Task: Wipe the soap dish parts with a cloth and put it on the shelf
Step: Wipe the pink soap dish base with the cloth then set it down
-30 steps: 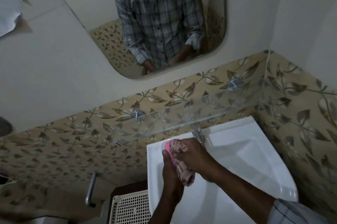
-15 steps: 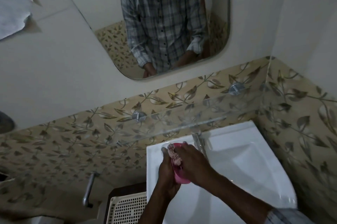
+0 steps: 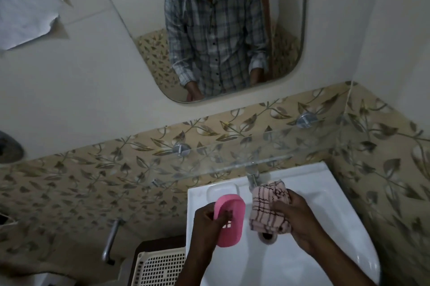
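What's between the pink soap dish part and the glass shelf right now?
Nothing visible. The left hand holds the pink soap dish part over the sink, below and in front of the glass shelf. The shelf looks bare. The tap and the cloth in the right hand sit off to the right.

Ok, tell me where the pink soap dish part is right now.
In the head view the pink soap dish part is held in the left hand over the sink's left side, beside the checked cloth, below the glass shelf.

I count one pink soap dish part, one cloth, one sink, one mirror, one glass shelf, and one basket.
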